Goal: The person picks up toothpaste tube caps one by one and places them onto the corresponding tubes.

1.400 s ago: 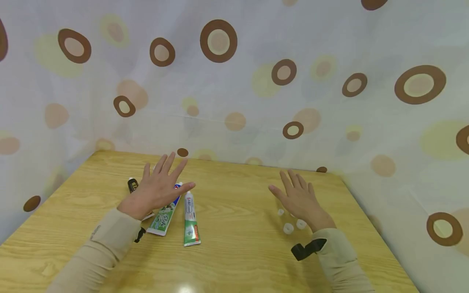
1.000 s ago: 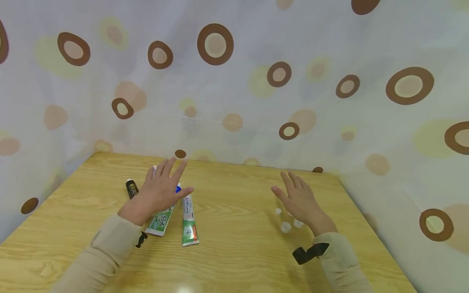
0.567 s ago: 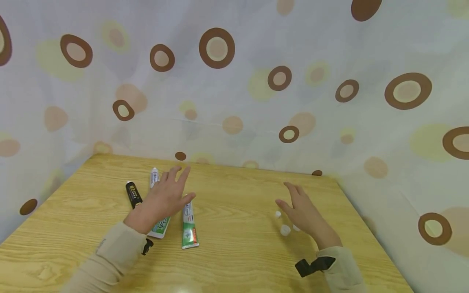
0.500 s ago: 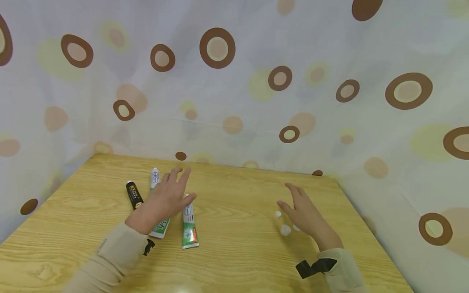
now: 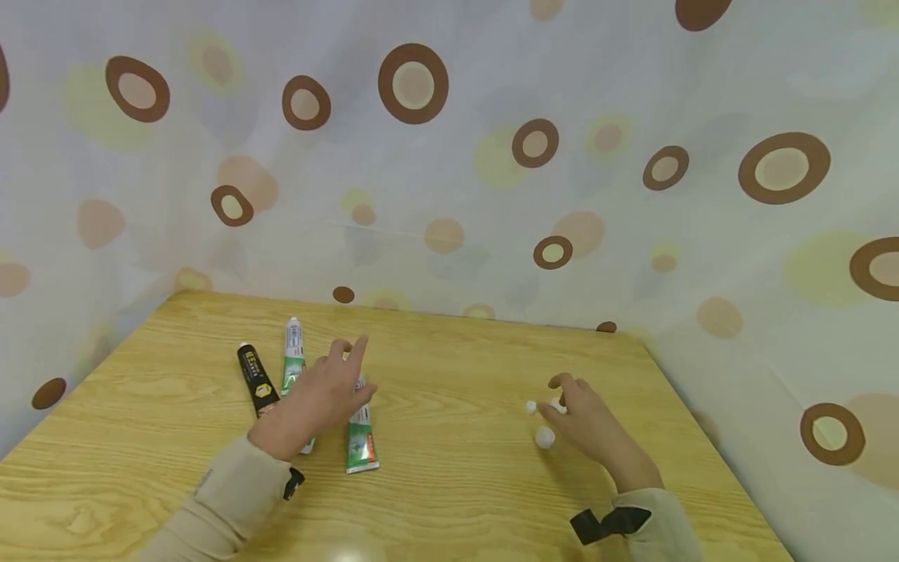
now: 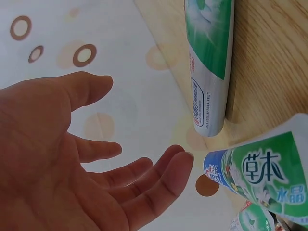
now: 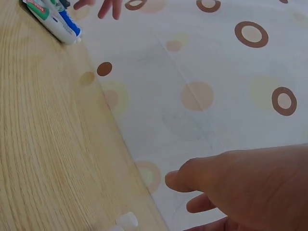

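My left hand (image 5: 316, 402) hovers over several toothpaste tubes, its fingers loosely bent around nothing. Beside its thumb lies a white-and-green toothpaste tube (image 5: 361, 449). A black tube (image 5: 254, 378) and another white-and-green tube (image 5: 293, 351) lie to its left. Mostly covered by that hand in the head view, a green herbal toothpaste tube (image 6: 262, 173) shows in the left wrist view. My right hand (image 5: 590, 425) is over small white caps, fingers bent and thumb apart, gripping nothing. One cap (image 5: 545, 438) lies just below its thumb, a smaller cap (image 5: 531, 407) to the left; another (image 5: 558, 405) shows between thumb and fingers.
The wooden table (image 5: 449, 468) runs back to a patterned white curtain (image 5: 449, 156), which also rises along both sides. Black straps are on both wrists; the right one's strap (image 5: 609, 524) juts out over the table.
Both hands have come lower and their fingers have bent more. The left hand has shifted slightly right, uncovering more of the tubes on its left. The right hand has sunk towards the caps.
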### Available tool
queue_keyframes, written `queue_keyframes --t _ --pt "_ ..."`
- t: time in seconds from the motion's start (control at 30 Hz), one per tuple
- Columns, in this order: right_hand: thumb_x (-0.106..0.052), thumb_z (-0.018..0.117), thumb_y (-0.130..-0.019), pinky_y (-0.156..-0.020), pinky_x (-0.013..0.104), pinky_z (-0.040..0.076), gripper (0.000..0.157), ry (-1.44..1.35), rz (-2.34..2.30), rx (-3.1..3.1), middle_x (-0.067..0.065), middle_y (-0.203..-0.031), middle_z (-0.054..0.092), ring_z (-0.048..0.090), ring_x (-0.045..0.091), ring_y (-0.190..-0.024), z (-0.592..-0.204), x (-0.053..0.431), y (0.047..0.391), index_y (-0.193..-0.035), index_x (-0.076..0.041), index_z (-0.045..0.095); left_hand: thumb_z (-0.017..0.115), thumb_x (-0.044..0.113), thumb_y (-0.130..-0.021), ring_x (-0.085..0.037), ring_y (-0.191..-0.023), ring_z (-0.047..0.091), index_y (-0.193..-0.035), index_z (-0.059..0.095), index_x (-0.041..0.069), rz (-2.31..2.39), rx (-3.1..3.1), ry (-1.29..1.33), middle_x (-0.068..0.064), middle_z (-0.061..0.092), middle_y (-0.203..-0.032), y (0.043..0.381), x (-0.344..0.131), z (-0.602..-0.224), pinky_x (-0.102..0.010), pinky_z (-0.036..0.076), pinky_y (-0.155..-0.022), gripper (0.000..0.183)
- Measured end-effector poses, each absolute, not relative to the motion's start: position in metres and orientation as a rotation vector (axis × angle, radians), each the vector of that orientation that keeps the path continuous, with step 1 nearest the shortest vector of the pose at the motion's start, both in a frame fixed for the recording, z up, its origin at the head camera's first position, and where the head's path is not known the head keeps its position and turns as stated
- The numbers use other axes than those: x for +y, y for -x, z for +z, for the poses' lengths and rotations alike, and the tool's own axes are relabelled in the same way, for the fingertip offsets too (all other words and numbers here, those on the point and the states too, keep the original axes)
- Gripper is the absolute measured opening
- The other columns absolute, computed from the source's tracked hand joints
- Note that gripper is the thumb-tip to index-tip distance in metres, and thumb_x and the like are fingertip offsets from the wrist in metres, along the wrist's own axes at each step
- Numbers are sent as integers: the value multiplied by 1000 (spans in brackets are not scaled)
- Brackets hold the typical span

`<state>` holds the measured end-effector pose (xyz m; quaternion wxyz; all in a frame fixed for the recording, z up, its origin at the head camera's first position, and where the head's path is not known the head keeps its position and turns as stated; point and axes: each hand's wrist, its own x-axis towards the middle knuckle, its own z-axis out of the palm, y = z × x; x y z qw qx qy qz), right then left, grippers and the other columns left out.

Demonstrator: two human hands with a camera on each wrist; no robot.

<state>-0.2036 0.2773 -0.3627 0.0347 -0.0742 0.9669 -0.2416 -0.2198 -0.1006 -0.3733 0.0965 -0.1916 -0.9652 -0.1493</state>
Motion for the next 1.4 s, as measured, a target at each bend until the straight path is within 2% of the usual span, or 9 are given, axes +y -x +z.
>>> queue_keyframes --t 0.13,0.27,0.43,0.53,0.73,0.93,1.07,1.23,1.4 --pt "-30 60 -99 -66 35 42 48 230 -737 2896 14 -98 52 48 22 -80 -367 278 202 -130 5 47 62 27 -98 -28 -78 63 -150 29 -9 -496 -2940 552 -35 46 -131 219 -97 -375 -31 53 -57 71" --pt "-31 65 -96 -64 35 43 52 231 -695 2837 11 -91 54 49 20 -73 -372 278 201 -128 6 48 62 25 -98 -23 -72 59 -147 28 -13 -538 -3023 529 -38 44 -129 218 -93 -377 -33 56 -62 70" --pt "-37 73 -89 -75 42 48 59 210 -594 2821 13 -104 58 55 22 -84 -375 277 200 -127 2 49 63 25 -97 -25 -71 59 -143 30 -16 -527 -3102 503 -40 43 -127 218 -88 -379 -36 55 -62 71" --pt "-35 76 -86 -76 41 48 59 209 -566 2823 12 -105 59 55 21 -86 -378 277 200 -125 1 50 64 28 -97 -24 -70 59 -143 30 -17 -537 -3171 468 -42 40 -131 217 -85 -379 -35 55 -61 73" --pt "-24 77 -86 -65 33 44 46 231 -632 2793 5 -86 58 52 18 -73 -383 275 200 -117 0 51 70 28 -93 -26 -74 61 -142 32 -17 -619 -3237 419 -44 33 -139 218 -82 -385 -35 56 -62 76" --pt "-17 73 -90 -71 36 48 29 241 -599 2801 5 -91 62 55 18 -79 -386 275 200 -108 -4 55 82 26 -81 -24 -80 58 -142 35 -15 -687 -3199 427 -40 37 -138 216 -78 -392 -35 56 -66 87" --pt "-14 69 -92 -71 37 47 21 261 -564 2816 3 -91 62 53 18 -79 -387 276 201 -104 -5 54 87 26 -76 -29 -84 58 -142 37 -12 -620 -3149 476 -39 42 -132 214 -75 -396 -41 56 -72 91" --pt "-13 66 -94 -69 36 44 16 272 -535 2833 3 -88 60 51 18 -76 -389 277 203 -103 -6 54 81 15 -81 -39 -92 59 -145 37 -7 -608 -3126 527 -39 44 -130 211 -74 -396 -48 55 -75 81" --pt "-13 63 -95 -68 35 43 14 271 -535 2837 3 -86 60 51 18 -75 -389 276 202 -103 -6 55 75 7 -82 -44 -96 57 -146 37 -3 -589 -3103 579 -35 51 -117 211 -75 -397 -53 52 -81 75"
